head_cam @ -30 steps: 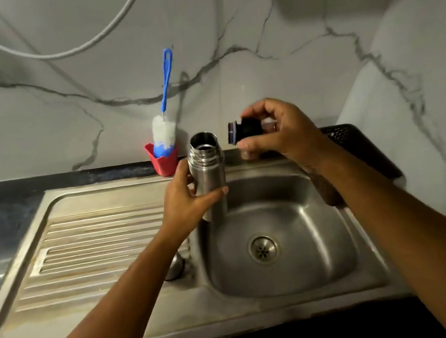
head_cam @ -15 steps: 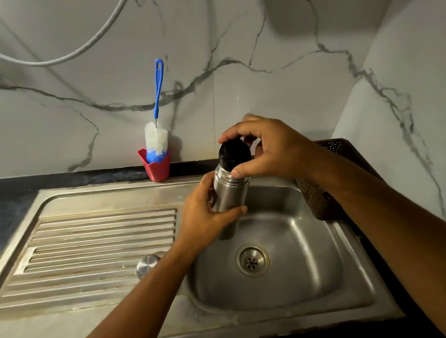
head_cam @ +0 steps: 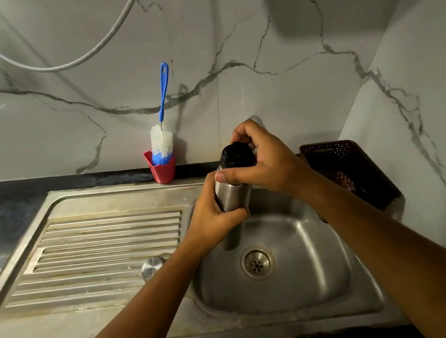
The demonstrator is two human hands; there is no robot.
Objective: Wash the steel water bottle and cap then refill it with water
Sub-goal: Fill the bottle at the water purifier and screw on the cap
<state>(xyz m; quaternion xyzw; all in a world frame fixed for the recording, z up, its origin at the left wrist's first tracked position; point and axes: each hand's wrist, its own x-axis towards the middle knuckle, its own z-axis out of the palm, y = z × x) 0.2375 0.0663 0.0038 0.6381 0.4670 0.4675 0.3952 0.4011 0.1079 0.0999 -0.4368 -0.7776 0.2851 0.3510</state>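
Over sink (head_cam: 306,265) basin: steel bottle (head_cam: 232,195) held mid-air above the back-left part, near upright w/ slight tilt, not touching the steel. Prob. so drips land in the basin. L hand (head_cam: 211,223) wraps the body, thumb across the front; reads as the anchor vs twist. R hand (head_cam: 269,163) comes over the top, thumb + fingertips pinching black cap (head_cam: 237,154), which sits on the mouth. Tightening or loosening: can't tell. Water inside: can't tell.

Around, big to small:
- drainboard (head_cam: 99,248) left of basin
- dark perforated basket (head_cam: 323,146) at right, behind R wrist
- grey hose (head_cam: 63,66) looped on wall
- blue-handled brush (head_cam: 162,142) standing in red cup (head_cam: 163,173) at back edge
- small round steel piece (head_cam: 152,266) on drainboard, just beside L forearm

No tap in view. Nothing blocks the cap; L forearm could clip that steel piece if it swings left.
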